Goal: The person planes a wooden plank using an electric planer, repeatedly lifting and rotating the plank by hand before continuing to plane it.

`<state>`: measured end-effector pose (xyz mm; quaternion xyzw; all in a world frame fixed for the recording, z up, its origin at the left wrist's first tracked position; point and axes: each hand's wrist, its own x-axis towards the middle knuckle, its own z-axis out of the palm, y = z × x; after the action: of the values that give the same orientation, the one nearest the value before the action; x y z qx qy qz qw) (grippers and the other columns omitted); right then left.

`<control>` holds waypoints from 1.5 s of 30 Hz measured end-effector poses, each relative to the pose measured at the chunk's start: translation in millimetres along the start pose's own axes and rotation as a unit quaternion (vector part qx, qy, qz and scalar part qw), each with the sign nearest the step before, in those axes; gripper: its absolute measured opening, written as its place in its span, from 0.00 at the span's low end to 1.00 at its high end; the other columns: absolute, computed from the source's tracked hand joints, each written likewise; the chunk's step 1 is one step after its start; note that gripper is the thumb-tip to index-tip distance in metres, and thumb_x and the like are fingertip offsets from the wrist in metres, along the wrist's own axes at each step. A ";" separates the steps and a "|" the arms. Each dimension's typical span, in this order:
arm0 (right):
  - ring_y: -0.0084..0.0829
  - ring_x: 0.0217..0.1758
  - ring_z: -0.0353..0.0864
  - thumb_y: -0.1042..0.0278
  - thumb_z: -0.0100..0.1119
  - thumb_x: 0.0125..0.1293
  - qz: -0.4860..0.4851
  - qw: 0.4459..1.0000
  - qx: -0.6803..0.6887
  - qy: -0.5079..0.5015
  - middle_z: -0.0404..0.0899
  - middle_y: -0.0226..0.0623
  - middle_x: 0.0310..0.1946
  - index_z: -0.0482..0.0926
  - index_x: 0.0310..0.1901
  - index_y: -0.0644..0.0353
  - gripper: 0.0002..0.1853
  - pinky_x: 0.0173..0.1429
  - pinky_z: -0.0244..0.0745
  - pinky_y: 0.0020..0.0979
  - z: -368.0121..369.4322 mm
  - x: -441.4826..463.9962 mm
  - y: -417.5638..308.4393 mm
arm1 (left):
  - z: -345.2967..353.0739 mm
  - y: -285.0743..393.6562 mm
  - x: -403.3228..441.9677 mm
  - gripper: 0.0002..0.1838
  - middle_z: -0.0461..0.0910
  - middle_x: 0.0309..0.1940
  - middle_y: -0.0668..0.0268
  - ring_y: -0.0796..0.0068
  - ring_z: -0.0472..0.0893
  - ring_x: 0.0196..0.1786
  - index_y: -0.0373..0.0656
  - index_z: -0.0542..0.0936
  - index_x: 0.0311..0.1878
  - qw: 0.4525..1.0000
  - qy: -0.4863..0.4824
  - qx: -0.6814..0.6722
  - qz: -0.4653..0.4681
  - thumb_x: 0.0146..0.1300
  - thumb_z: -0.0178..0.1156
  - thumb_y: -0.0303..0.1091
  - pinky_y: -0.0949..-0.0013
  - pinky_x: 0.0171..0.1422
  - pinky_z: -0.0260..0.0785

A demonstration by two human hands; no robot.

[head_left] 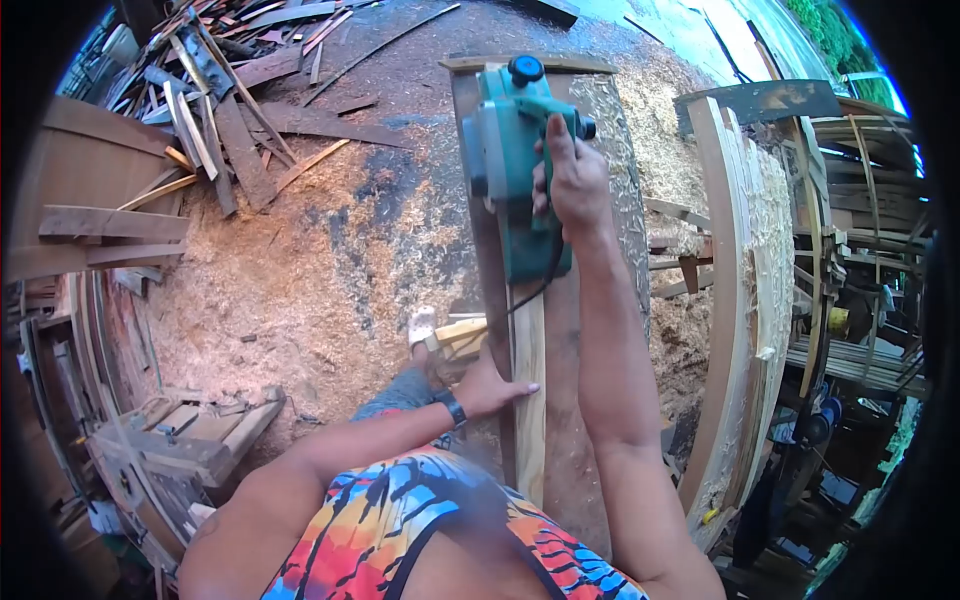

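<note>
A green electric hand planer [515, 160] rests on a narrow pale wood strip [529, 430] that runs lengthwise along a brown workbench [565, 370]. My right hand [577, 185] is closed around the planer's handle, its thumb lying along the top. A dark cord [540, 290] trails back from the tool. Nearer my body, my left hand [490, 388] grips the strip from the left side, with the thumb over its upper face and the other fingers partly hidden. A dark watch [452, 406] is on the left wrist.
Wood shavings [280, 270] cover the ground. A heap of scrap boards [230, 100] lies at the far left. Long pale planks [730, 300] stand to the right of the bench, before racks of stacked timber [870, 200]. A wooden stop [530, 65] crosses the bench's far end.
</note>
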<state>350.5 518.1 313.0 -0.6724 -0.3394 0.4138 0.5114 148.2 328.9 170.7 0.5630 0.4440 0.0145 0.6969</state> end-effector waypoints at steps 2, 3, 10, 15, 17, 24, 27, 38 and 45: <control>0.22 0.14 0.72 0.31 0.54 0.72 -0.008 1.000 -0.009 -0.001 0.73 0.30 0.18 0.76 0.40 0.63 0.34 0.18 0.66 0.27 8.1 39.9 -10.9 | 0.2 -6.4 2.6 0.71 0.67 0.70 0.34 0.44 0.71 0.73 0.23 0.47 0.76 0.999 0.006 -0.004 0.037 0.45 0.79 0.64 0.56 0.78 0.62; 0.23 0.15 0.73 0.30 0.55 0.72 -0.011 1.000 -0.011 -0.002 0.73 0.30 0.18 0.76 0.40 0.63 0.34 0.19 0.67 0.27 12.3 57.7 -15.1 | 0.5 -7.5 2.1 0.72 0.67 0.71 0.35 0.44 0.71 0.73 0.26 0.45 0.77 1.000 0.001 0.010 0.021 0.45 0.79 0.63 0.56 0.79 0.61; 0.25 0.15 0.73 0.30 0.53 0.72 -0.004 1.000 0.016 -0.012 0.74 0.31 0.19 0.76 0.39 0.60 0.32 0.19 0.69 0.30 30.2 166.0 -38.8 | -1.0 -2.2 1.5 0.74 0.64 0.72 0.32 0.42 0.68 0.75 0.23 0.43 0.77 1.000 -0.011 0.021 0.011 0.46 0.79 0.63 0.55 0.80 0.60; 0.26 0.15 0.74 0.33 0.54 0.74 -0.014 0.999 0.031 -0.016 0.75 0.33 0.18 0.77 0.35 0.61 0.31 0.18 0.69 0.31 23.1 151.8 -24.7 | -8.1 7.4 -1.5 0.70 0.65 0.71 0.33 0.42 0.67 0.76 0.24 0.46 0.76 1.000 -0.027 0.013 0.004 0.48 0.79 0.61 0.54 0.81 0.58; 0.25 0.15 0.75 0.32 0.54 0.73 -0.001 0.999 0.040 -0.027 0.75 0.33 0.19 0.76 0.35 0.64 0.33 0.19 0.70 0.30 17.4 101.0 -23.5 | -11.4 11.0 -3.8 0.73 0.65 0.71 0.31 0.42 0.69 0.74 0.22 0.44 0.77 0.999 -0.033 0.042 -0.004 0.47 0.77 0.66 0.55 0.80 0.60; 0.18 0.16 0.73 0.32 0.52 0.74 0.047 0.997 0.033 -0.042 0.73 0.28 0.18 0.76 0.44 0.62 0.32 0.20 0.64 0.23 -16.8 -82.6 11.5 | -6.5 -13.0 6.2 0.67 0.69 0.70 0.39 0.47 0.72 0.73 0.26 0.49 0.77 0.997 -0.063 0.049 0.023 0.49 0.77 0.61 0.56 0.79 0.62; 0.16 0.17 0.71 0.33 0.55 0.73 0.065 0.997 0.040 -0.032 0.72 0.26 0.18 0.77 0.46 0.62 0.32 0.21 0.64 0.22 -22.4 -112.2 17.5 | -2.6 -22.5 9.5 0.63 0.71 0.69 0.44 0.50 0.73 0.71 0.31 0.52 0.77 0.996 -0.064 0.031 0.051 0.50 0.78 0.58 0.56 0.78 0.63; 0.20 0.13 0.70 0.34 0.53 0.75 0.010 1.000 -0.011 -0.011 0.72 0.29 0.16 0.77 0.37 0.61 0.30 0.17 0.63 0.25 12.6 20.3 -14.5 | -16.3 14.2 0.0 0.73 0.63 0.72 0.34 0.47 0.67 0.76 0.25 0.39 0.77 0.996 -0.082 0.032 -0.017 0.47 0.79 0.60 0.57 0.82 0.57; 0.27 0.14 0.73 0.35 0.55 0.74 -0.030 1.000 -0.008 0.000 0.74 0.32 0.17 0.77 0.36 0.59 0.29 0.18 0.69 0.32 38.6 163.5 -33.1 | -8.6 2.1 -1.1 0.73 0.61 0.74 0.36 0.46 0.66 0.77 0.26 0.38 0.78 0.998 -0.058 0.016 0.015 0.49 0.78 0.60 0.57 0.83 0.56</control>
<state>384.3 685.8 305.6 -0.6658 -0.3626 0.3959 0.5181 143.1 335.7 173.2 0.5808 0.3942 -0.0146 0.7121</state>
